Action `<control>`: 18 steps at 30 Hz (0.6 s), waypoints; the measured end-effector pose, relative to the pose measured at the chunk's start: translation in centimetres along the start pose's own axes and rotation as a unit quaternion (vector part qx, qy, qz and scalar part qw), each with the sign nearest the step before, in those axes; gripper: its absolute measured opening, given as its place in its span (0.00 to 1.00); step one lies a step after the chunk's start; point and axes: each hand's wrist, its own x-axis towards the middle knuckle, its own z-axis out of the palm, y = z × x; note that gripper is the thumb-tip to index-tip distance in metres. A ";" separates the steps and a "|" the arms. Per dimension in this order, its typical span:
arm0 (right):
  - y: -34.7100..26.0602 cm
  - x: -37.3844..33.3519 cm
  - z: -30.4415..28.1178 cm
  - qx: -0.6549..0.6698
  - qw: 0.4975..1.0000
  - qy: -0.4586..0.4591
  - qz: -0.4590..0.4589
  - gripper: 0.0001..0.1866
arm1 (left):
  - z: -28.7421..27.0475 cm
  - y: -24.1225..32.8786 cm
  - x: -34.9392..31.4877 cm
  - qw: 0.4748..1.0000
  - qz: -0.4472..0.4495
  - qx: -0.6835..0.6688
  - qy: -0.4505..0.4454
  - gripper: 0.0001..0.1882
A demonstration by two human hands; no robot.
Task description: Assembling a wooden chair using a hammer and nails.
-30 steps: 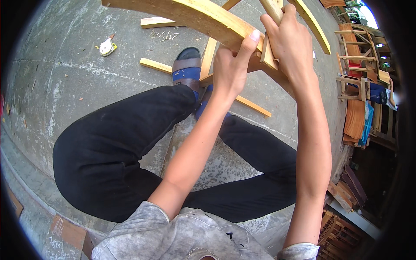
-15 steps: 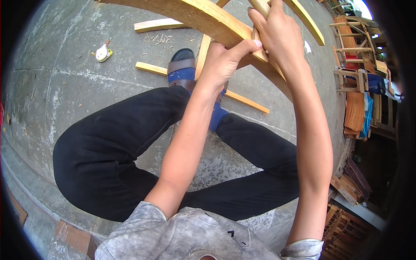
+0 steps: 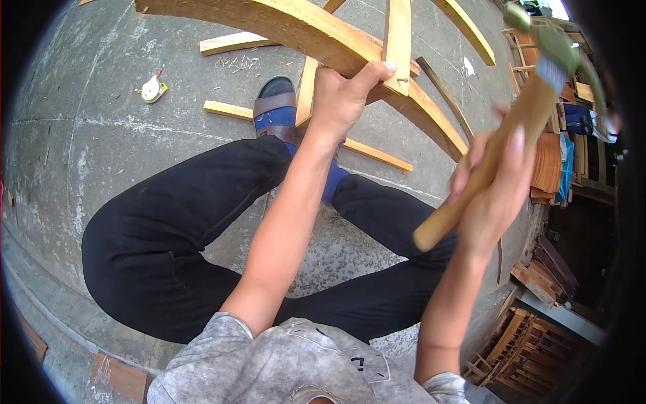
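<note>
A curved wooden beam [image 3: 282, 23] runs across the top of the view, and a straight wooden slat [image 3: 397, 37] lies over it. My left hand [image 3: 340, 97] is closed round the beam at this crossing, its thumb pressed on the slat's edge. Close to the thumb, a small nail [image 3: 405, 80] sticks up from the slat's near end. At the right, my right hand [image 3: 494, 185] grips the wooden handle of a hammer [image 3: 501, 151], raised and tilted away from the joint. The hammer's head is blurred by motion.
On the concrete floor are loose nails [image 3: 241, 64], a white and yellow tape measure [image 3: 153, 89] and wooden bars [image 3: 232, 44]. My sandalled foot [image 3: 276, 108] is beside the frame. Stacked wooden chairs and boards [image 3: 546, 165] stand at the right.
My right hand has moved from the joint down to the right, lifting the hammer. The nail in the slat now shows. My left hand keeps its hold on the beam.
</note>
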 end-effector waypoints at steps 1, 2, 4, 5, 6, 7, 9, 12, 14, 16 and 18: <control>0.9 -2.1 -0.3 0.047 0.999 -0.008 0.023 0.27 | 0.0 0.0 0.0 1.000 0.000 0.000 -0.002 0.15; 2.2 -4.0 -0.5 0.045 0.998 -0.004 0.038 0.27 | 0.0 0.1 0.2 1.000 0.000 -0.010 -0.007 0.16; 4.0 -6.1 0.0 0.086 0.992 -0.013 0.090 0.24 | -0.2 0.1 0.5 1.000 -0.001 -0.019 -0.016 0.16; 5.0 -6.5 0.5 0.086 0.991 -0.011 0.103 0.23 | -0.6 0.1 0.7 0.999 -0.010 -0.037 -0.020 0.17; 5.7 -6.6 0.9 0.082 0.990 -0.006 0.116 0.21 | -0.6 0.1 0.9 0.998 -0.020 -0.057 -0.027 0.18; 6.1 -6.6 1.3 0.094 0.988 0.006 0.122 0.21 | -0.7 0.1 1.0 0.997 -0.035 -0.066 -0.033 0.19; 6.7 -6.4 2.0 0.142 0.980 0.026 0.139 0.22 | -0.5 -0.1 1.1 0.997 -0.030 -0.065 -0.030 0.19; 6.9 -5.4 4.2 0.248 0.943 0.062 0.216 0.25 | -0.9 0.0 1.1 0.997 -0.040 -0.057 -0.030 0.19; 8.7 -4.3 5.6 0.313 0.901 0.116 0.276 0.30 | -0.8 0.3 1.1 0.994 -0.078 -0.067 -0.022 0.19; 9.9 -2.7 6.5 0.408 0.849 0.127 0.310 0.34 | -0.9 0.5 1.2 0.996 -0.067 -0.056 -0.020 0.18; 12.2 -0.7 5.8 0.453 0.840 0.117 0.275 0.35 | -0.7 0.3 1.3 0.996 -0.059 -0.047 -0.038 0.21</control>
